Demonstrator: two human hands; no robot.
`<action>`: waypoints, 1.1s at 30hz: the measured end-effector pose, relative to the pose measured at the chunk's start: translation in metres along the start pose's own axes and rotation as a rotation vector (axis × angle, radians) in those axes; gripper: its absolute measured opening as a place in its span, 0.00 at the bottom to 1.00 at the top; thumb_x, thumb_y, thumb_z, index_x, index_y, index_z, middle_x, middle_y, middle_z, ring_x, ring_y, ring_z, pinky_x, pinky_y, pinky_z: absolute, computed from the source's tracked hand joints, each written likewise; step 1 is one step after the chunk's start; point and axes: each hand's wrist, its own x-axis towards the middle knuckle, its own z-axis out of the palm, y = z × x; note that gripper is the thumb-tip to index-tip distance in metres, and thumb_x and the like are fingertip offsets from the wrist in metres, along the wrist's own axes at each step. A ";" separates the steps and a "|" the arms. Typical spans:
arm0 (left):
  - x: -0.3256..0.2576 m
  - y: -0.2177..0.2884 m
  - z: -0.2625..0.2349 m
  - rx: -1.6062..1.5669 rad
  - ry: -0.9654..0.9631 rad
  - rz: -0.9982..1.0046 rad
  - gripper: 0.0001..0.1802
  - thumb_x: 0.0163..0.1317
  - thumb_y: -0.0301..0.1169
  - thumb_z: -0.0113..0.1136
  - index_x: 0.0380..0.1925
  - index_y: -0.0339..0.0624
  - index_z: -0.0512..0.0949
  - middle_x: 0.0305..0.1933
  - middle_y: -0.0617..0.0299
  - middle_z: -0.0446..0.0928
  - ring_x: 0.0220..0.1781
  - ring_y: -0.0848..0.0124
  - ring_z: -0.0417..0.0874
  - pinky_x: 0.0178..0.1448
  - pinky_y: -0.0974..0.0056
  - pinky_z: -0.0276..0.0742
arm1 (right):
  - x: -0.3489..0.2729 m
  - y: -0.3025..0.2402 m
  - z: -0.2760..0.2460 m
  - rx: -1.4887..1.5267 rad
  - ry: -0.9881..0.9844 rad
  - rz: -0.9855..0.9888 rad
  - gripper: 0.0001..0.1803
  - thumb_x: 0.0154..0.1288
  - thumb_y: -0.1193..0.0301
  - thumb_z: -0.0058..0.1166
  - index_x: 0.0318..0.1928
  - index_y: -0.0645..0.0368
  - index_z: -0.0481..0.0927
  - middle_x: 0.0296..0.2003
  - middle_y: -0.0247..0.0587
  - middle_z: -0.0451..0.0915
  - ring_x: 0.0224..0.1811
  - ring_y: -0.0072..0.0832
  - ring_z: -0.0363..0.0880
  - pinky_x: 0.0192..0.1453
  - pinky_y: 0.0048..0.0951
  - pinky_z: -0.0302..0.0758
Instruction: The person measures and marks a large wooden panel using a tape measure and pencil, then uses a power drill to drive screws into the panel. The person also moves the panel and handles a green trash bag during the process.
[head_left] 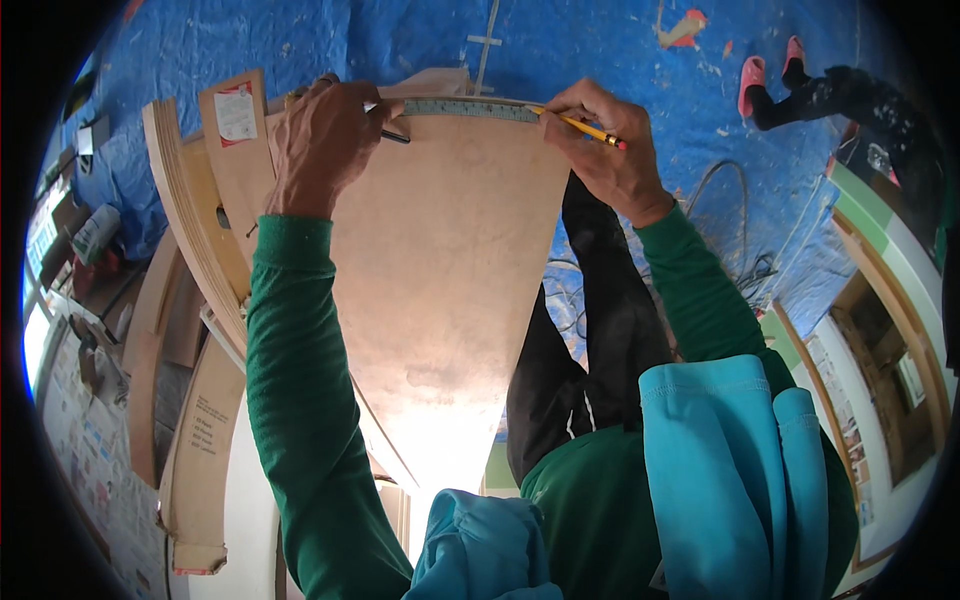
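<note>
A pale plywood board lies lengthwise in front of me, its far edge slightly curved. Along that edge runs a flat metal ruler with graduations. My left hand is closed at the ruler's left end; a short dark bar sticks out beside the fingers, and the rest of the grip is hidden. My right hand pinches a yellow pencil with a pink eraser. The pencil's point end is by the ruler's right end, at the board's edge; the fingers partly cover the pencil.
Curved layered wood pieces and a board with a paper label stand left of the plywood. Blue sheeting covers the floor beyond, with cables at the right. Another person's legs in pink footwear are at the far right. Cardboard leans lower left.
</note>
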 end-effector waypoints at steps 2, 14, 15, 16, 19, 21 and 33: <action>0.003 0.000 -0.001 -0.008 -0.007 0.010 0.17 0.72 0.50 0.62 0.42 0.56 0.92 0.43 0.55 0.83 0.53 0.55 0.84 0.59 0.48 0.76 | 0.000 0.003 0.000 -0.041 -0.005 -0.010 0.07 0.67 0.75 0.67 0.40 0.64 0.82 0.31 0.41 0.88 0.32 0.23 0.87 0.39 0.28 0.83; 0.003 -0.002 0.001 -0.013 0.012 0.028 0.17 0.72 0.49 0.61 0.42 0.55 0.93 0.40 0.56 0.83 0.52 0.56 0.84 0.59 0.49 0.75 | 0.003 0.006 0.004 0.064 -0.009 0.001 0.06 0.68 0.75 0.66 0.39 0.64 0.81 0.29 0.41 0.87 0.31 0.19 0.82 0.37 0.27 0.80; 0.003 -0.002 0.000 -0.017 0.008 0.031 0.17 0.72 0.49 0.61 0.42 0.55 0.93 0.40 0.56 0.83 0.51 0.56 0.83 0.59 0.49 0.75 | 0.003 0.005 0.003 0.055 -0.011 -0.001 0.06 0.68 0.75 0.66 0.39 0.64 0.81 0.29 0.41 0.87 0.31 0.19 0.82 0.37 0.27 0.80; 0.002 -0.002 0.000 -0.021 0.003 0.034 0.17 0.72 0.49 0.61 0.42 0.55 0.93 0.40 0.57 0.83 0.51 0.56 0.83 0.59 0.49 0.75 | 0.003 0.005 0.003 0.047 -0.014 -0.003 0.07 0.68 0.75 0.66 0.39 0.64 0.80 0.29 0.41 0.87 0.31 0.19 0.82 0.37 0.27 0.80; 0.002 -0.001 -0.002 -0.014 -0.011 0.024 0.17 0.72 0.49 0.61 0.42 0.55 0.93 0.40 0.57 0.82 0.51 0.57 0.83 0.59 0.50 0.75 | 0.004 0.004 0.002 0.033 -0.019 -0.008 0.06 0.69 0.75 0.66 0.38 0.63 0.80 0.29 0.41 0.87 0.31 0.19 0.82 0.37 0.27 0.79; 0.002 0.000 -0.003 -0.017 -0.017 0.019 0.17 0.72 0.49 0.62 0.42 0.55 0.93 0.39 0.57 0.82 0.51 0.57 0.83 0.60 0.50 0.75 | 0.005 0.005 0.002 0.033 -0.024 -0.008 0.06 0.69 0.75 0.65 0.38 0.63 0.80 0.29 0.41 0.87 0.30 0.20 0.82 0.36 0.27 0.79; 0.002 0.000 -0.004 -0.035 -0.020 0.021 0.17 0.72 0.50 0.64 0.42 0.52 0.92 0.40 0.56 0.82 0.52 0.55 0.82 0.60 0.49 0.74 | 0.006 0.004 0.000 0.011 -0.041 -0.005 0.07 0.69 0.74 0.65 0.39 0.63 0.80 0.28 0.42 0.87 0.30 0.20 0.81 0.36 0.28 0.79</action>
